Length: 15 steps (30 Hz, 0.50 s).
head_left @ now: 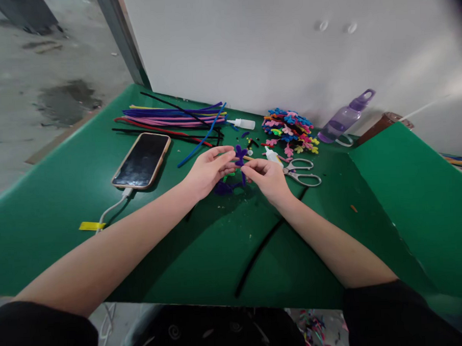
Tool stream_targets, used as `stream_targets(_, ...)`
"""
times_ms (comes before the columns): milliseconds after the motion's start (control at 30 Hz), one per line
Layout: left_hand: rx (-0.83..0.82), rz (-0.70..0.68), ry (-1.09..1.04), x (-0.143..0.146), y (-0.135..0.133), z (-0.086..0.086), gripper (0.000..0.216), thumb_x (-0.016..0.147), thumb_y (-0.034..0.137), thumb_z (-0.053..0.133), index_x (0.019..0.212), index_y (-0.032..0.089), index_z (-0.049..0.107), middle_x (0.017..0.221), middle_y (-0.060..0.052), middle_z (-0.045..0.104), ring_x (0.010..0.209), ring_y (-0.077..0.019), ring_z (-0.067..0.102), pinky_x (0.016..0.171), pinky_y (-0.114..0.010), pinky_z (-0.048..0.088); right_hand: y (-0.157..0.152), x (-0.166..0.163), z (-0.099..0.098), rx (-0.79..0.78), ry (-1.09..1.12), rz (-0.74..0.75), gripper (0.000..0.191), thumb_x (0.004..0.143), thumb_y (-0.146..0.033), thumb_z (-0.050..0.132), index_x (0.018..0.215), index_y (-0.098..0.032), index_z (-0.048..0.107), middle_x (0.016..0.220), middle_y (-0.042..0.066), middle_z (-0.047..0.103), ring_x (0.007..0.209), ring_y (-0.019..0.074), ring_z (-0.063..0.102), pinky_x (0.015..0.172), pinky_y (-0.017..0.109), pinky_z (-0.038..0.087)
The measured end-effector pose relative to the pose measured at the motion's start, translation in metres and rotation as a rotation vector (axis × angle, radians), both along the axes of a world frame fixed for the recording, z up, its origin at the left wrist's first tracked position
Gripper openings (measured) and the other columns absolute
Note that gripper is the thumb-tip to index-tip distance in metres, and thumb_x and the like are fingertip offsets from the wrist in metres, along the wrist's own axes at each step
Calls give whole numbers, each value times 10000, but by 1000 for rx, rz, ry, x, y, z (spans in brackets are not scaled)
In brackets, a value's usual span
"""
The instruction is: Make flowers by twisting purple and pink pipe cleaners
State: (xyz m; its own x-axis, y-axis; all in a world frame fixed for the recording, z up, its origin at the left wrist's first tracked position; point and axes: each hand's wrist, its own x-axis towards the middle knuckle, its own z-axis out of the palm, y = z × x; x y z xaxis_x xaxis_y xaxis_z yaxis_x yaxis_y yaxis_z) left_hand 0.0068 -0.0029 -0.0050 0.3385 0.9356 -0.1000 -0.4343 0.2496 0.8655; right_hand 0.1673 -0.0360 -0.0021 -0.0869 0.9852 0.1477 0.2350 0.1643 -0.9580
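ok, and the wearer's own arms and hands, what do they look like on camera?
Left hand and right hand: both ungloved, no rings or watch visible. Forearms bare, no cables or markings seen on them. Black sleeves at the lower frame edge: left sleeve, right sleeve, both plain where visible.

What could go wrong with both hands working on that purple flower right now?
The small fuzzy purple flower sits only at the fingertips of the left hand and right hand, so it might slip or bend.

The scissors and nearer white squeeze bottle lie close by the right hand; an outward move could knock them.

The left forearm crosses the charging cable; a snag might tug the phone.
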Motion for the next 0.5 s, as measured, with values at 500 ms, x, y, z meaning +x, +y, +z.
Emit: stream_targets(500, 350, -61, 377, -4, -3, 1, 183, 740, 331, 646, 706, 151, 635, 614, 3, 579, 591, -99, 524, 618, -248, 407, 1, 3, 3, -7, -57, 76, 191, 753, -347, 610, 785, -160, 625, 644, -2, 603, 539, 91, 521, 508, 246, 422)
